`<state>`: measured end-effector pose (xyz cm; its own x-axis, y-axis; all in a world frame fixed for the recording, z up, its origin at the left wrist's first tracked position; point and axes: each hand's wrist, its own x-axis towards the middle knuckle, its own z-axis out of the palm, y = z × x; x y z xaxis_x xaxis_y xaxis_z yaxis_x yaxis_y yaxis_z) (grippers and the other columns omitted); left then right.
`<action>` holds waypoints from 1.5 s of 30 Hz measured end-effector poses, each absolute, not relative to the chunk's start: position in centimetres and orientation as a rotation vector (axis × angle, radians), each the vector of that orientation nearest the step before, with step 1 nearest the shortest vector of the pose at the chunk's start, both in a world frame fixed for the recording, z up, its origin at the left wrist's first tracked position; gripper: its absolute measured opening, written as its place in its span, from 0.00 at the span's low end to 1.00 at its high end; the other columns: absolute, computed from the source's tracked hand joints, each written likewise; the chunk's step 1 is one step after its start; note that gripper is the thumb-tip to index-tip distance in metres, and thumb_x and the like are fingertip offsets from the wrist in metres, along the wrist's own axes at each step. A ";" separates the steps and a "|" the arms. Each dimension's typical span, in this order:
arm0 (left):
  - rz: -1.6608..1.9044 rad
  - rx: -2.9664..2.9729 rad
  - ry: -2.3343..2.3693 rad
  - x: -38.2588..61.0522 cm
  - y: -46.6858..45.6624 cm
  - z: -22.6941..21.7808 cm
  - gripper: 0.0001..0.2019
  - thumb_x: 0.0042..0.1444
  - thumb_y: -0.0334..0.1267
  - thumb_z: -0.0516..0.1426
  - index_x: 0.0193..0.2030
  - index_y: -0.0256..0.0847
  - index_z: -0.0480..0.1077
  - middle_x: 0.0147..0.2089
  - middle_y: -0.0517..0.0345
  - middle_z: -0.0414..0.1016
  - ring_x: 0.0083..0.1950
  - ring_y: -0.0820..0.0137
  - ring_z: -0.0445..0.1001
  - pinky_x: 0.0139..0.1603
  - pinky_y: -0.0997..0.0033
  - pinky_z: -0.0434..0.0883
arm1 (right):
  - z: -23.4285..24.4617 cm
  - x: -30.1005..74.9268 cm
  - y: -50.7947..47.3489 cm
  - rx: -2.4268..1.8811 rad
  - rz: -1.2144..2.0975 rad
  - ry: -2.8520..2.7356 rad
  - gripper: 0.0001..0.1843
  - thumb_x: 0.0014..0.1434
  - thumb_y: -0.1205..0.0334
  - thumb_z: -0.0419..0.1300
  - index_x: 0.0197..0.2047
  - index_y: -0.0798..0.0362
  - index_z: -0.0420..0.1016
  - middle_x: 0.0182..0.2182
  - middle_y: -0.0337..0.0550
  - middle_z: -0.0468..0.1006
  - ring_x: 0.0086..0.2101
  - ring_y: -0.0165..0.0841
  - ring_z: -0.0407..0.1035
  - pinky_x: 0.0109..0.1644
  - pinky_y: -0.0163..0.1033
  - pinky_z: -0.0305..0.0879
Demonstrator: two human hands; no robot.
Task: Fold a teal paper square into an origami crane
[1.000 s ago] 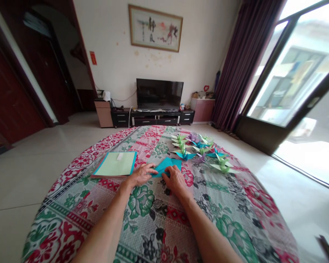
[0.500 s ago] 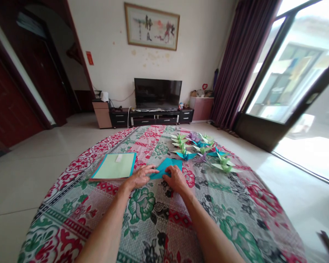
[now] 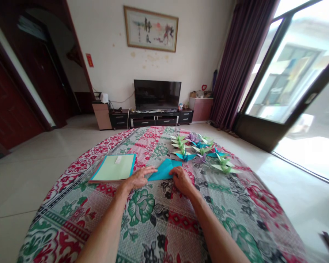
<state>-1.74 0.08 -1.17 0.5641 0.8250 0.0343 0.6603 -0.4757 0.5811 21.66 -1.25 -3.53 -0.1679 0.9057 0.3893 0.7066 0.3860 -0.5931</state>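
A folded sheet of blue origami paper (image 3: pixel 162 170) lies flat on the patterned tablecloth (image 3: pixel 164 204), with a slanted folded edge along its upper left. My left hand (image 3: pixel 138 178) rests at its left corner, fingers stretched out and their tips on the paper. Over the paper's right part, my right hand (image 3: pixel 182 179) has its fingers bent and together, touching the sheet; the thumb is partly hidden. Just beyond the sheet stands a blue paper crane (image 3: pixel 185 157).
Several green, purple and blue paper cranes, among them a green crane (image 3: pixel 225 167), spread over the table's far right. A stack of coloured paper (image 3: pixel 115 168), light green on top with a small white slip (image 3: pixel 118 159), lies left of my hands. A television (image 3: pixel 157 95) stands beyond.
My right hand has slid to the right along the blue paper, uncovering more of its middle. My left hand has stayed at the left corner, moving back slightly.
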 end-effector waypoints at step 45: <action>0.774 2.368 1.631 1.2 0.0 -1.7 0.30 0.40 0.23 0.49 0.54 0.38 0.67 0.38 0.53 0.76 0.45 0.64 0.69 0.51 0.67 0.65 | -1.6 19.3 -3.8 -1.573 -0.017 -2.065 0.29 0.47 0.76 0.48 0.53 0.51 0.64 0.54 0.47 0.66 0.54 0.39 0.54 0.55 0.47 0.45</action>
